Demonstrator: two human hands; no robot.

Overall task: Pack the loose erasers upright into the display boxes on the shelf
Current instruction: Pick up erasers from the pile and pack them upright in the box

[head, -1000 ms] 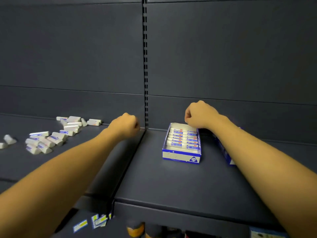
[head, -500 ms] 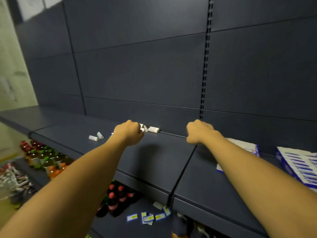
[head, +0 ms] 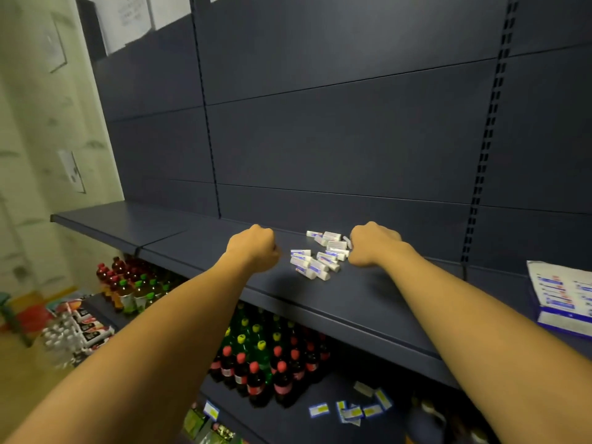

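A loose heap of erasers [head: 322, 256] lies on the dark blue shelf [head: 352, 302], near the back panel; each is a small white block in a white paper sleeve with blue and red print, and they lie on their sides at mixed angles, some overlapping; the left hand [head: 253, 248] hovers just left of the heap with fingers curled into a fist, seemingly holding nothing; the right hand [head: 371, 245] sits at the heap's right edge, fingers curled under, and whether it grips an eraser I cannot tell; a blue-and-white display box [head: 563, 299] stands at the far right, well apart from the heap.
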